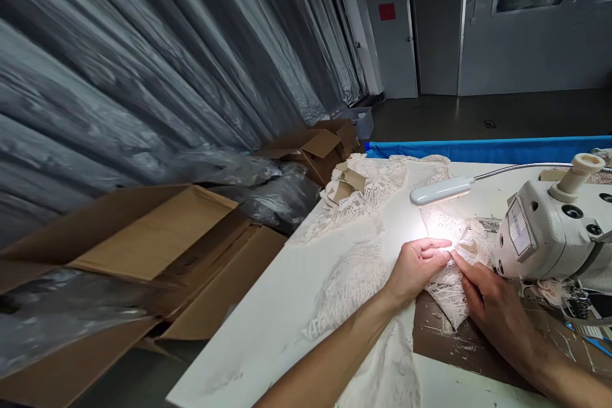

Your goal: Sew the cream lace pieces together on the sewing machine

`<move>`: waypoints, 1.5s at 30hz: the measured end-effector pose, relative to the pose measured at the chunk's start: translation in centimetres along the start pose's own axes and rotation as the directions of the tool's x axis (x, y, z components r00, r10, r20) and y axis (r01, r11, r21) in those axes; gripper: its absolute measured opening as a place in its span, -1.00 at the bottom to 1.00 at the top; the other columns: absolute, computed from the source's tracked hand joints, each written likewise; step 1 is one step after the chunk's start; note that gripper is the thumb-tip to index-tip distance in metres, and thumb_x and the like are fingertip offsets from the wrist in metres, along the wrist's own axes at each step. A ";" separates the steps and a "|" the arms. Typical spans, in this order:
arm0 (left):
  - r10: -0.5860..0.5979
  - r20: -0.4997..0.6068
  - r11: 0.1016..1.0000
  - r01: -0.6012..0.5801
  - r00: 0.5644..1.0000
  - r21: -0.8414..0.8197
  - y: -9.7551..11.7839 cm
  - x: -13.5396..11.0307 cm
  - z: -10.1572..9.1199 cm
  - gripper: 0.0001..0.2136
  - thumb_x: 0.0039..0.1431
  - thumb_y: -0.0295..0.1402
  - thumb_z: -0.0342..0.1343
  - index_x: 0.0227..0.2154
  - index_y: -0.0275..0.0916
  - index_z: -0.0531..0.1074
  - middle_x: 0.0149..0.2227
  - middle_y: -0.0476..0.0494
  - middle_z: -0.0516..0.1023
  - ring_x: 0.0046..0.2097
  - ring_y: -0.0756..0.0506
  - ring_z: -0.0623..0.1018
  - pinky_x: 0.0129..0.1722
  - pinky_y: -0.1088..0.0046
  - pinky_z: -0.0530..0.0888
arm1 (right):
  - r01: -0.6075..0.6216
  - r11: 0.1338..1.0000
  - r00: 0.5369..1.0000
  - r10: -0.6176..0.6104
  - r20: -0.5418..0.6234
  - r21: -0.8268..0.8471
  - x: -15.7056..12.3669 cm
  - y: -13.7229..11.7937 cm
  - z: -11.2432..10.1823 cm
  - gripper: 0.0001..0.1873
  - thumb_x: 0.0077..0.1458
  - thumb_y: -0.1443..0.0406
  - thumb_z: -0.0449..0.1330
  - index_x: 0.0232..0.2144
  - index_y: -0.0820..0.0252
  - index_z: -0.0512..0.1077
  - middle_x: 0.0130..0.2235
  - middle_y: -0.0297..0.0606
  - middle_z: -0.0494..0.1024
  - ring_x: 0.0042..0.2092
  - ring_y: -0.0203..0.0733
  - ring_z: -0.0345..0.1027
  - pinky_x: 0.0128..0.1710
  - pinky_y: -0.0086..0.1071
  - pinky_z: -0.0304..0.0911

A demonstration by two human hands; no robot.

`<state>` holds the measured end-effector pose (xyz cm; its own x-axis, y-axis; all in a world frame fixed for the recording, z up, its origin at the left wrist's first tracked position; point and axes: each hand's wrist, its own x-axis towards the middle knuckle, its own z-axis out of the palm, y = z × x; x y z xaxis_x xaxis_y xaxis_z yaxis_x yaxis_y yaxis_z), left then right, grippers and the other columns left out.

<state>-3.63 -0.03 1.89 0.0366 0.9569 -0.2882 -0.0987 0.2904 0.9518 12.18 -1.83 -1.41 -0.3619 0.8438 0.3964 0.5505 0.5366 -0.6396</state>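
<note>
Under the lamp's glow, my left hand (pixel 421 266) pinches the edge of a piece of cream lace fabric (pixel 449 299). My right hand (pixel 488 293) meets it from the right, its index fingertip pressed on the same lace close to the left thumb. The lace bunches up behind the fingers and hangs to a point below them, over a brown taped board (pixel 440 331). Just right of my hands stands a white sewing machine (pixel 530 229). More cream lace (pixel 351 280) lies on the white table beneath and left of my left forearm.
A lit gooseneck lamp (pixel 440 191) hangs above the lace. Another lace pile with a small cardboard piece (pixel 349 183) sits at the table's far left corner. Open cardboard boxes (pixel 157 229) and plastic bags (pixel 282 197) stand left of the table (pixel 258 331). Blue scissors-like handles (pixel 595 341) lie right.
</note>
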 end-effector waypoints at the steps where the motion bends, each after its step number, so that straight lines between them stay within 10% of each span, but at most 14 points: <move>1: 0.002 -0.002 1.000 -0.002 1.000 -0.001 0.0 0.0 0.0 -0.60 -0.18 -0.31 0.30 -0.22 -0.39 0.52 -0.40 -0.15 0.62 -0.31 -0.11 0.58 -0.32 0.48 0.44 | 0.002 1.000 1.000 -0.002 0.006 0.002 0.0 0.0 0.0 -0.55 0.25 0.31 -0.16 0.08 0.26 0.34 -0.35 -0.15 0.47 -0.34 -0.16 0.39 -0.28 -0.30 0.36; 23: -0.007 0.001 0.999 0.007 1.000 0.039 -0.1 0.0 0.0 -0.59 -0.18 -0.28 0.29 -0.22 -0.39 0.52 -0.40 -0.16 0.62 -0.30 -0.12 0.58 -0.27 0.44 0.46 | 0.011 0.999 1.000 -0.011 -0.005 -0.038 0.2 -0.3 -0.2 -0.56 0.24 0.35 -0.15 0.06 0.26 0.36 -0.38 -0.19 0.48 -0.38 -0.17 0.40 -0.36 -0.32 0.38; 45: -0.002 0.004 0.998 0.002 1.000 0.069 0.2 -0.1 0.0 -0.65 -0.15 -0.29 0.28 -0.27 -0.40 0.54 -0.43 -0.14 0.60 -0.36 -0.07 0.56 -0.35 0.51 0.43 | -0.111 0.982 0.992 0.119 -0.049 0.154 0.1 0.1 0.5 -0.60 0.24 0.27 -0.05 0.05 0.22 0.39 0.03 -0.14 0.45 0.04 -0.10 0.36 0.07 -0.13 0.31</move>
<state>-3.69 -0.08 2.13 0.0408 0.9562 -0.2898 -0.0301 0.2910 0.9562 11.85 -1.72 -1.80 -0.2563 0.9014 0.3490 0.4649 0.4315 -0.7731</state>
